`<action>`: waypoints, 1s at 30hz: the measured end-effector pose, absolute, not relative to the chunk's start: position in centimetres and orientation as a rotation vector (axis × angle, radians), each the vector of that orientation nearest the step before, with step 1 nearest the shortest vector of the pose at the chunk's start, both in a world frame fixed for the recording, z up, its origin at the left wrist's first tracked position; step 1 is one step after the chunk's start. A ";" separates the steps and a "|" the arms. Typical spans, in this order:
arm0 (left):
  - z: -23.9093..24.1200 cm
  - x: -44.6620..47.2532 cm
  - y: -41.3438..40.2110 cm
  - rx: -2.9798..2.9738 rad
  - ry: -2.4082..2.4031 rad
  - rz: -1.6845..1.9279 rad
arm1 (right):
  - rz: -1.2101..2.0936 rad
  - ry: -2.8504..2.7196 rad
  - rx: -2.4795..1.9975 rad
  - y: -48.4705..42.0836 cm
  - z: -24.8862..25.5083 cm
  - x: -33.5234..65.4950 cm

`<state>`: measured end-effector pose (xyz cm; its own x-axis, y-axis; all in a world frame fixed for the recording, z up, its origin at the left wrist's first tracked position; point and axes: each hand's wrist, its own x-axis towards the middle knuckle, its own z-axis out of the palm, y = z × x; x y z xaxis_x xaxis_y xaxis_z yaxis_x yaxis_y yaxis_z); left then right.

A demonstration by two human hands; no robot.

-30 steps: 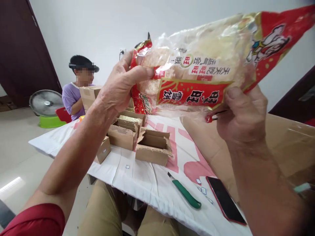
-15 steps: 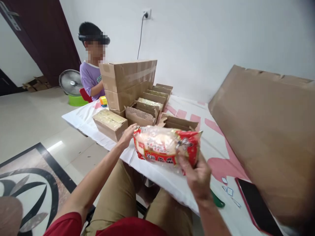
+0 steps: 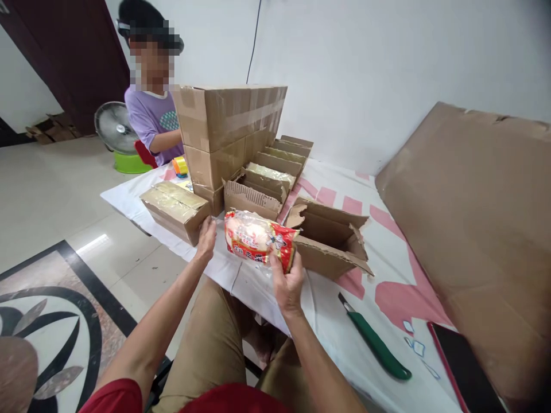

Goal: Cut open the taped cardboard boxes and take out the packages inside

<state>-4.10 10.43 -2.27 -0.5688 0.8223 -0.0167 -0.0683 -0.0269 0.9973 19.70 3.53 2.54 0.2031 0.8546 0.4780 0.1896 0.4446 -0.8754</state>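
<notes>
My right hand (image 3: 288, 284) grips the right end of a red and clear plastic food packet (image 3: 253, 238), thumb on top. Pale, round pieces show through the film. My left hand (image 3: 207, 236) is off the packet, its fingers stretched out and holding nothing. It is right by the end of a taped cardboard box (image 3: 174, 206); whether it touches the box I cannot tell. Just behind the packet's right end stands an open cardboard box (image 3: 329, 244) with torn flaps. Another open box (image 3: 253, 192) stands behind the packet.
A green-handled knife (image 3: 374, 341) and a phone (image 3: 447, 361) lie on the white cloth (image 3: 318, 321) to the right. Stacked boxes (image 3: 228, 123) rise at the back. A large cardboard sheet (image 3: 469, 229) leans at right. Across the table is a person (image 3: 150, 123) in purple.
The packet has moved left and away from me in my right hand. My left hand has come off its left end. The view has shifted, showing the knife and open box more fully.
</notes>
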 end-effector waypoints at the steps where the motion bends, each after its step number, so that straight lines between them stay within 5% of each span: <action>1: -2.4 -4.4 9.7 0.813 1.598 1.697 | 0.624 -1.313 -1.020 4.4 2.4 18.4; 13: -5.7 -0.6 9.1 1.512 1.683 1.591 | 0.644 -1.522 -1.278 14.3 -4.0 14.9; 30: -4.4 0.7 3.3 1.417 1.794 1.495 | 0.516 -2.257 -1.306 6.7 -3.5 22.4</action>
<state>0.69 3.26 -4.38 -0.4011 0.8713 0.2827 0.4350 -0.0905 0.8959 22.42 6.65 -3.54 -0.4302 0.8768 0.2147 0.6965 0.4737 -0.5390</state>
